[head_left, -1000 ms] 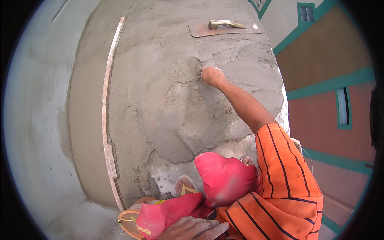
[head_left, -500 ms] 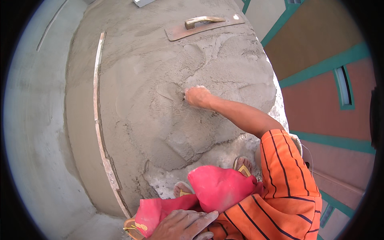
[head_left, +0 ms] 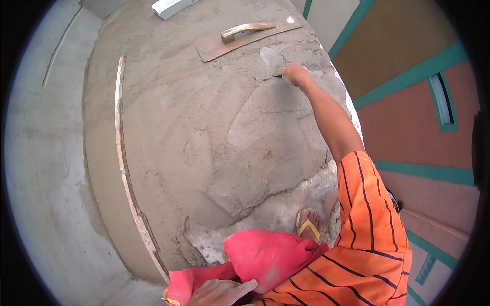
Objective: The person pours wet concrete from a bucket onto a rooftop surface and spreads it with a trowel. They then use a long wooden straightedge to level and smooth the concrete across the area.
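Note:
My right hand [head_left: 297, 75] is closed at the far right of the wet mortar [head_left: 204, 122], around a handle that it mostly hides. A mortar-smeared trowel blade [head_left: 272, 61] lies flat on the surface just beyond the fist. My left hand [head_left: 219, 292] rests at the lower edge on my red trouser leg [head_left: 270, 255], its fingers laid flat and nothing in it. Beyond the trowel, a flat plastering float [head_left: 250, 40] with a worn arched handle lies on the mortar.
A long narrow straightedge [head_left: 122, 148] lies along the left of the mortar, beside a grey plastered wall [head_left: 46, 153]. A pale block [head_left: 171, 6] sits at the far edge. Rough concrete [head_left: 275, 214] borders the mortar near my sandalled foot [head_left: 309, 224]. A drop-off runs along the right.
My right hand has swept away and to the right with the trowel, from mid-mortar to near the float. The mortar behind it looks smoother. My left hand stays on my leg.

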`<state>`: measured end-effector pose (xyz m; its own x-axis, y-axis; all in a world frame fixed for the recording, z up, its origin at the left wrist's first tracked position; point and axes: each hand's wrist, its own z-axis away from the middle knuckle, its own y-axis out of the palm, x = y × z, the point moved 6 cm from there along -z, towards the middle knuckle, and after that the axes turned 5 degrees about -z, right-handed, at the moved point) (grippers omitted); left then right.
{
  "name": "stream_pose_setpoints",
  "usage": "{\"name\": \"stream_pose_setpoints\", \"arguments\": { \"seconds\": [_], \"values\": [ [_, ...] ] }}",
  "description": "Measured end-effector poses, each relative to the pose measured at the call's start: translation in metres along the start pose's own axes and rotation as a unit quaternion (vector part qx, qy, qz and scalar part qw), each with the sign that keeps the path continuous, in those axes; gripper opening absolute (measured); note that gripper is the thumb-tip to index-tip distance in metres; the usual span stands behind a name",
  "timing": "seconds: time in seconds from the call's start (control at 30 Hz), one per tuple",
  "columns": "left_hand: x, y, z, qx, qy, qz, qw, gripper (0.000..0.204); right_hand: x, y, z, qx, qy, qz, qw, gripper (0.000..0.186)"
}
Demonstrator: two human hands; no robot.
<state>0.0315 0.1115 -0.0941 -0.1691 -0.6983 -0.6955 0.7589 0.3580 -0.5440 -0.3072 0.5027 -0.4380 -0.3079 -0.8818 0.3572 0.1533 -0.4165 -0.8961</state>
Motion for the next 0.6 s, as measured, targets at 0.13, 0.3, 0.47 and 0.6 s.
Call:
{"name": "stream_pose_setpoints", "arguments": {
  "seconds": [0.13,0.3,0.47,0.6],
  "values": [
    [0.000,-0.001,-0.002,0.011,-0.022,0.002,1.000,0.055,-0.010,-0.017,-0.002,-0.001,0.063,-0.102,0.993,0.023],
    [-0.001,-0.003,-0.005,-0.002,-0.035,-0.012,0.999,0.054,-0.083,-0.014,-0.039,0.006,0.131,-0.249,0.960,0.019],
    [0.000,-0.002,-0.017,0.010,-0.044,0.004,0.999,0.052,-0.022,-0.002,-0.029,0.126,0.150,-0.279,0.940,0.026],
    [-0.007,-0.002,-0.032,0.010,-0.044,-0.044,0.998,0.049,0.024,-0.014,-0.024,-0.010,0.039,-0.028,0.999,0.026]
  ]
}}
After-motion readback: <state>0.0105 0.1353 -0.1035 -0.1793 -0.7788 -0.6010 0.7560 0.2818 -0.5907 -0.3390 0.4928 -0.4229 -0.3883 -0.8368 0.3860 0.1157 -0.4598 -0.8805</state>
